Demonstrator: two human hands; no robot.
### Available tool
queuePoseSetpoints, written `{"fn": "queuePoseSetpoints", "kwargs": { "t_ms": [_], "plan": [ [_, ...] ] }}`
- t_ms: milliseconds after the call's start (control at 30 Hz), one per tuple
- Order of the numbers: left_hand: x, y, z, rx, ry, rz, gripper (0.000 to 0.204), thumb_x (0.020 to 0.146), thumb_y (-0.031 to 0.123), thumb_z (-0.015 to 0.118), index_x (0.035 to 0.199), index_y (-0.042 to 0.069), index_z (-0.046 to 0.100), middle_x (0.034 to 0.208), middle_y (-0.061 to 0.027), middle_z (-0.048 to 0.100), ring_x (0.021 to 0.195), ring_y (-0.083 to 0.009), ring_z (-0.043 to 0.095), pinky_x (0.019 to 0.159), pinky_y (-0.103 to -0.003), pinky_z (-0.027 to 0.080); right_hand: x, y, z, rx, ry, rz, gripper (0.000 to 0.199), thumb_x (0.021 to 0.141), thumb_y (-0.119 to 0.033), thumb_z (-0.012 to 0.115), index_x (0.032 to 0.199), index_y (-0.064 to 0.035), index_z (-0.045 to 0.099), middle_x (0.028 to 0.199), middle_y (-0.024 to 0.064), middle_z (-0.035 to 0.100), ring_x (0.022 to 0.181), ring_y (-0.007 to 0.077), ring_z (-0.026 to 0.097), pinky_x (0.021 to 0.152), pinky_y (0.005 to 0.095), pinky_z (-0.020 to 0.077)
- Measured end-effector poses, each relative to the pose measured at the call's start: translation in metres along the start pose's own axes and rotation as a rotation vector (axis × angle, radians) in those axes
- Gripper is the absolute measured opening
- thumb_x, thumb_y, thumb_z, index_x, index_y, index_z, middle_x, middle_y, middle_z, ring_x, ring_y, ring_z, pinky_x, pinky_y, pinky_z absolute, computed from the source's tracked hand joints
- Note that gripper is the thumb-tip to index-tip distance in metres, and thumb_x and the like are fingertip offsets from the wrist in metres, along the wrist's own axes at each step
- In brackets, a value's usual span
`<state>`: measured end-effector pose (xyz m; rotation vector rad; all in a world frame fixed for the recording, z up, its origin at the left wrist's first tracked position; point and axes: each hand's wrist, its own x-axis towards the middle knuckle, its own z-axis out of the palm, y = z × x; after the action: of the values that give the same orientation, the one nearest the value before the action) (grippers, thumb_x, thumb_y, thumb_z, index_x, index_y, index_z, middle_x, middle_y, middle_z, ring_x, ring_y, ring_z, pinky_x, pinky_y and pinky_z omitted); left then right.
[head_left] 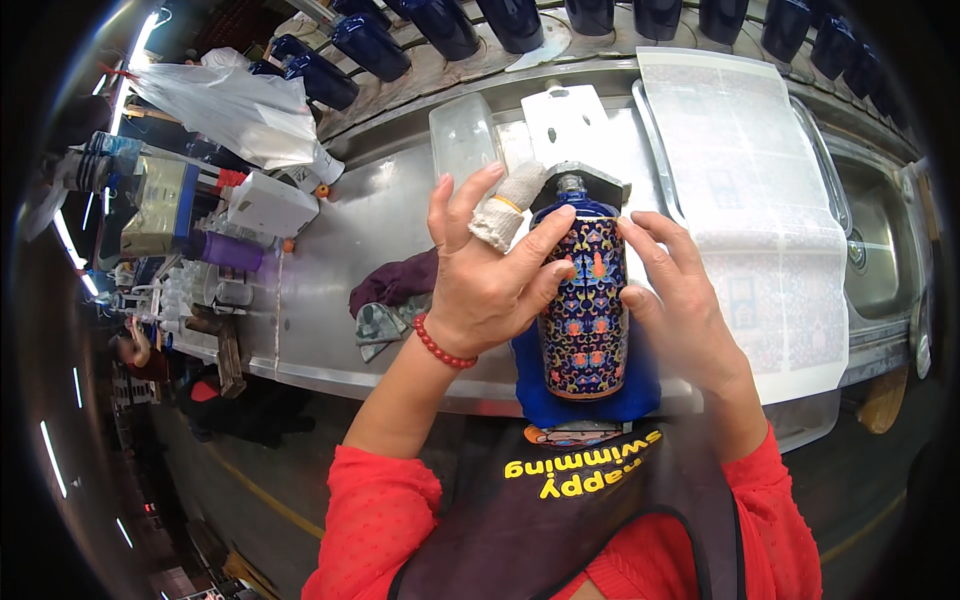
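A dark blue glass bottle (580,203) leans over a blue cloth (643,385) in front of me, with its neck against a grey metal support (605,186). A patterned decal sheet (585,325) with flowers and scrolls covers its body. My left hand (490,280) grips the bottle's upper left side, index finger and thumb on the decal's top. Its middle finger wears a cloth finger cover (505,210), and the other fingers are raised. My right hand (690,295), slightly blurred, has its fingers apart and its fingertips at the decal's upper right edge.
Large printed decal sheets (740,230) lie to the right, beside a metal sink (880,245). Several blue bottles (510,25) stand along the far side. A clear plastic tub (465,135), a white block (565,120) and a purple cloth (395,280) are on the steel worktop (320,290).
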<state>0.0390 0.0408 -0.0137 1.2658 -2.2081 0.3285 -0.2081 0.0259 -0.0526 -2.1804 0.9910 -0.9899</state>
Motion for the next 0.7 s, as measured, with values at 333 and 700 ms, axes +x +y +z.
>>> {"fn": "queuePoseSetpoints", "kwargs": {
  "t_ms": [333, 700],
  "plan": [
    [-0.0033, 0.0005, 0.0016, 0.021, -0.007, 0.020, 0.037, 0.090, 0.036, 0.073, 0.121, 0.016, 0.076, 0.127, -0.0152, 0.069, 0.139, -0.0356, 0.043, 0.122, -0.057, 0.015, 0.0000, 0.0011, 0.0001, -0.004, 0.008, -0.013, 0.057, 0.094, -0.009, 0.066, 0.148, -0.0031, 0.050, 0.146, 0.0202, 0.049, 0.133, 0.0379, 0.052, 0.111, 0.0441, 0.0440],
    [-0.0064, -0.0008, 0.0042, -0.099, -0.010, -0.042, 0.042, 0.093, 0.041, 0.070, 0.127, 0.016, 0.074, 0.135, -0.0173, 0.065, 0.141, -0.0366, 0.039, 0.120, -0.059, 0.016, -0.0004, 0.0012, -0.0004, 0.000, -0.006, 0.010, 0.055, 0.098, -0.019, 0.065, 0.149, -0.0036, 0.049, 0.147, 0.0200, 0.048, 0.134, 0.0379, 0.050, 0.112, 0.0446, 0.0429]
  ]
}}
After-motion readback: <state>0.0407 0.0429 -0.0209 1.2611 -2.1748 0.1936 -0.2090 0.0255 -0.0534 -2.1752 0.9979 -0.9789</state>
